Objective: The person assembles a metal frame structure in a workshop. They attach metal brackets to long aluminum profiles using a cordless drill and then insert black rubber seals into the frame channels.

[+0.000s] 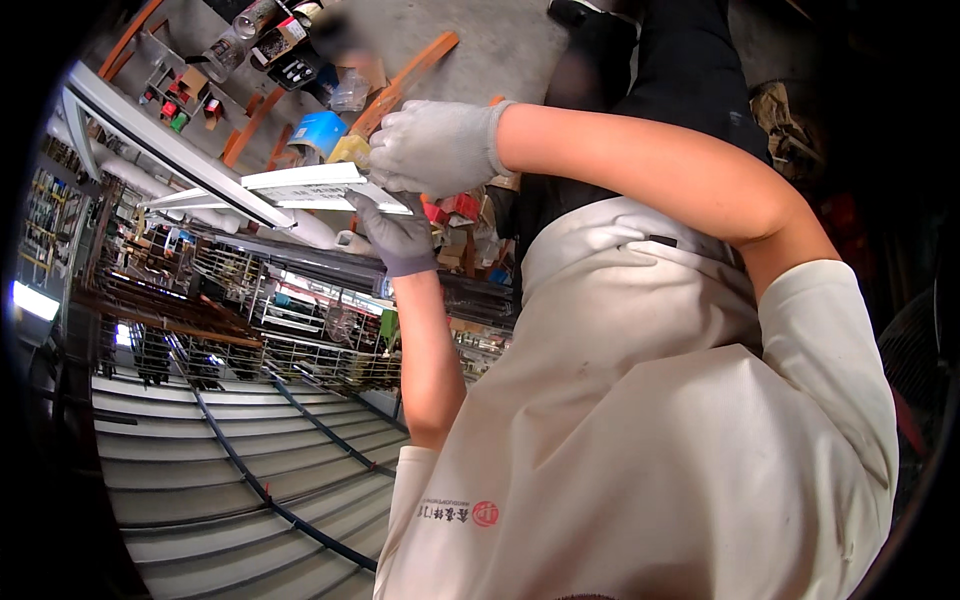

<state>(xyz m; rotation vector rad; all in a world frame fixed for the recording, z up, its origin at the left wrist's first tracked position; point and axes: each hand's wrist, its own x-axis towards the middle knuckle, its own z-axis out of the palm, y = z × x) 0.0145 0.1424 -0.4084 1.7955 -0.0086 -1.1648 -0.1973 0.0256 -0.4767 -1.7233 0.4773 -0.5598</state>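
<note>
A white profile strip (300,180) with faint print along its side runs leftward from my hands. My left hand (395,235), in a grey glove, grips it near its right end from below. Just above that end is my right hand (435,148), in a paler glove, its fingers curled closed. Whatever the right fingers hold is hidden; they overlap the strip's end. A long white frame bar (180,150) slants down from the upper left and crosses close to the strip. Behind my right fingers shows a yellow piece (350,150), partly covered.
Beyond the hands are a blue box (318,132), an orange-brown beam (415,70) and a black crate of small parts (278,40). Red boxes (460,207) sit below my right wrist. Shelving racks (310,320) fill the left. A fan (915,330) stands at the right rim.
</note>
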